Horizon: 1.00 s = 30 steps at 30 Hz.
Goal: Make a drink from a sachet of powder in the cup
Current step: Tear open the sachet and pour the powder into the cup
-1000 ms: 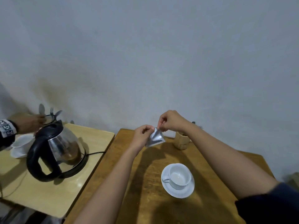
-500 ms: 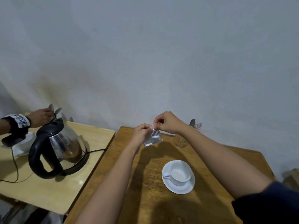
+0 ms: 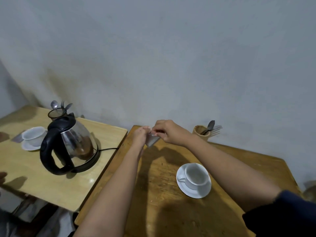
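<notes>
A small silver sachet [image 3: 152, 141] hangs in the air above the far part of the dark wooden table [image 3: 164, 194]. My left hand [image 3: 141, 136] pinches its left top corner and my right hand [image 3: 168, 132] pinches the top edge beside it. Both hands touch at the sachet. An empty white cup [image 3: 196, 176] stands upright on a white saucer [image 3: 198, 192] nearer to me, under my right forearm, its handle pointing left.
A wooden holder [image 3: 201, 135] with a spoon and fork stands at the back right. On the lighter table [image 3: 56, 187] to the left are a black glass kettle [image 3: 68, 144] with its cord, another cup on a saucer [image 3: 33, 138], and a cutlery glass [image 3: 57, 113]. Another person's fingers [image 3: 2, 177] show at the left edge.
The view has swung left, so my hands and the cup sit further right. The other person's hand has left the cutlery glass. My hands still grip the sachet's top.
</notes>
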Available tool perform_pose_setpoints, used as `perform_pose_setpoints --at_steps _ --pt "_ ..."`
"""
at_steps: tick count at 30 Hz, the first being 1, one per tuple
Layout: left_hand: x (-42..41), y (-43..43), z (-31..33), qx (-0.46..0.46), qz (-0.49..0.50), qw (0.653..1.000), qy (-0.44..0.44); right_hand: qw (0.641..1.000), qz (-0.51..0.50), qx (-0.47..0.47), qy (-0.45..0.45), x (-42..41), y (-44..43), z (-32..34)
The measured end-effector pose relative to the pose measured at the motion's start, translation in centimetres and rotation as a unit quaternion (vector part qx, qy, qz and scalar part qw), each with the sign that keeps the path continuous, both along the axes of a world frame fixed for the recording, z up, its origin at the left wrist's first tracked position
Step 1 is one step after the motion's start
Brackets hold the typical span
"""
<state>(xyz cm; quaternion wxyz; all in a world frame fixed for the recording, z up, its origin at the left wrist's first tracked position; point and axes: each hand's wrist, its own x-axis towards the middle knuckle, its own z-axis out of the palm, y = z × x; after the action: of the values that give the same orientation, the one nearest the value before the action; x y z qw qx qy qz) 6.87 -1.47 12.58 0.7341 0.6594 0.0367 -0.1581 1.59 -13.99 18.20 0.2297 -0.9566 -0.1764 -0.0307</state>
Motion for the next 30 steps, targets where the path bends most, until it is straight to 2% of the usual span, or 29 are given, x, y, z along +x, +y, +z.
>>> perform_pose_setpoints --at_steps 8,11,13,17,21,26,30 --pt "1.5 2.3 -1.4 -0.048 0.08 0.996 -0.011 0.991 0.126 -0.045 -0.019 -0.6 0.8 -0.7" --pt "1.8 3.0 -1.3 -0.107 0.159 0.981 0.022 0.984 0.156 -0.081 -0.038 -0.7 0.7 -1.4" --pt "1.9 3.7 -1.1 -0.145 0.171 0.974 0.026 0.984 0.15 -0.09 -0.033 -1.2 0.6 -1.9" --pt "3.2 5.5 -2.2 -0.142 0.143 0.98 0.002 0.997 0.054 -0.003 0.059 -1.6 0.5 -4.1" --pt "3.3 7.0 -3.5 -0.122 0.099 0.988 -0.009 0.975 -0.051 0.045 0.212 -1.6 1.2 -10.2" --pt "1.6 7.7 -5.0 -0.104 0.1 0.989 -0.002 0.942 -0.08 0.046 0.322 -2.4 3.1 -15.5" --pt "0.7 8.1 -6.7 -0.087 0.103 0.991 0.021 0.938 -0.072 0.009 0.338 -2.2 4.4 -17.6"
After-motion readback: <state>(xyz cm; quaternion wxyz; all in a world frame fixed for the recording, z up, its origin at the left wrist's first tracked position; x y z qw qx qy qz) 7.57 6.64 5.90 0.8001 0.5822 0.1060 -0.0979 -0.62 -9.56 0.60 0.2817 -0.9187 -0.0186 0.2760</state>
